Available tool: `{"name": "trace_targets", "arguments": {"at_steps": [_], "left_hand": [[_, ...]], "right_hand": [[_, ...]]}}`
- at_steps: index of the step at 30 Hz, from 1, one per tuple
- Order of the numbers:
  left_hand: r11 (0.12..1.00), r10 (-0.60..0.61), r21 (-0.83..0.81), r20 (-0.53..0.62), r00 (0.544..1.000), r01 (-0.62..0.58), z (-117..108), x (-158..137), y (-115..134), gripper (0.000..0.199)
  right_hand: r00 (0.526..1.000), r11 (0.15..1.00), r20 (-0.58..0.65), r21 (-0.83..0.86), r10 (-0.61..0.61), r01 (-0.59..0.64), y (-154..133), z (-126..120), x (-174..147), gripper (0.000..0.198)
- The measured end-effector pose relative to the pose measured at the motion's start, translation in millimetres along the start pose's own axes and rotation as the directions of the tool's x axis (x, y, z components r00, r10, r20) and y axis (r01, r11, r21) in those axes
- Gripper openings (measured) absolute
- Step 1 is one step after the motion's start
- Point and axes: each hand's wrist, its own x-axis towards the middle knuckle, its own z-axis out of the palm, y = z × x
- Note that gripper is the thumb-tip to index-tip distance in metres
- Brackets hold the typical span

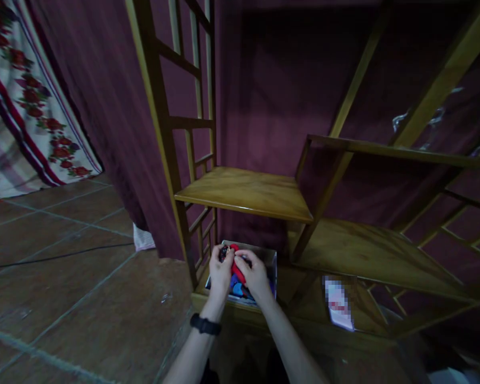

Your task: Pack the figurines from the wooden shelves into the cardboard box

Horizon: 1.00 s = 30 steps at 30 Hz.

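- overall, a wooden shelf unit (244, 192) stands against a dark maroon curtain (272, 80); tiled floor (64, 277) to the left, floral cloth (28, 96) beyond.
- low on the unit's bottom board sits a small open box (270, 258), holding blue and red pieces too dim to identify.
- left hand (221, 272), a black watch (205, 324) on its wrist, and right hand (256, 274) meet over the box.
- both hands' grip is closed on a small red item (237, 266) with a dark end, held just above the box.
- judged light, small and rigid; likely plastic, possibly slick. best taken by the red middle with the fingertips.
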Motion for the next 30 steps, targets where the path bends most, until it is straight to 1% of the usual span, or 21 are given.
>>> {"name": "trace_targets", "arguments": {"at_steps": [2,4,6,8,9,11,13,15,17,20,23,25,28,29,30], "left_hand": [[0.984,-0.140,-0.116,-0.049,0.989,0.134,4,3,-65,0.027],[0.947,-0.271,-0.205,-0.103,0.957,0.246,9,7,-110,0.031],[0.912,-0.366,-0.247,-0.135,0.921,0.326,12,12,-138,0.032],[0.886,-0.420,-0.282,-0.149,0.895,0.369,13,18,-154,0.033],[0.874,-0.434,-0.310,-0.159,0.887,0.373,12,22,-158,0.032],[0.852,-0.449,-0.384,-0.188,0.873,0.356,9,34,-164,0.030],[0.831,-0.456,-0.442,-0.192,0.869,0.339,5,47,-165,0.027],[0.826,-0.452,-0.454,-0.180,0.874,0.334,2,56,-164,0.027],[0.831,-0.454,-0.421,-0.137,0.880,0.363,3,59,-163,0.028],[0.837,-0.475,-0.339,-0.057,0.878,0.431,9,51,-165,0.031],[0.840,-0.477,-0.314,-0.042,0.878,0.442,14,42,-165,0.031],[0.827,-0.492,-0.323,-0.021,0.870,0.460,14,40,-164,0.029],[0.802,-0.525,-0.308,0.043,0.850,0.511,11,44,-162,0.028],[0.809,-0.518,-0.303,0.039,0.855,0.504,10,46,-161,0.028],[0.829,-0.494,-0.294,0.014,0.869,0.476,8,48,-161,0.027]], "right_hand": [[0.998,0.997,0.005,-0.044,0.062,-0.062,54,8,9,0.025],[0.994,0.991,0.036,-0.091,0.107,-0.103,97,11,19,0.023],[0.990,0.979,0.052,-0.163,0.132,-0.122,127,10,26,0.021],[0.989,0.970,0.069,-0.213,0.133,-0.116,148,8,30,0.017],[0.989,0.967,0.065,-0.229,0.130,-0.112,156,6,31,0.015],[0.989,0.953,0.004,-0.266,0.149,-0.142,170,1,35,0.014],[0.974,0.926,-0.099,-0.304,0.202,-0.223,179,-4,41,0.015],[0.955,0.905,-0.173,-0.317,0.239,-0.284,183,-7,47,0.017],[0.960,0.919,-0.166,-0.291,0.224,-0.265,182,-7,51,0.021],[0.984,0.950,-0.061,-0.257,0.165,-0.175,174,2,53,0.029],[0.987,0.928,0.009,-0.342,0.163,-0.150,169,11,49,0.029],[0.976,0.882,0.007,-0.429,0.217,-0.193,171,11,46,0.027],[0.948,0.809,-0.069,-0.503,0.312,-0.303,178,6,45,0.026],[0.940,0.798,-0.096,-0.504,0.328,-0.330,180,5,45,0.027],[0.936,0.797,-0.113,-0.495,0.334,-0.345,182,4,46,0.028]]}}
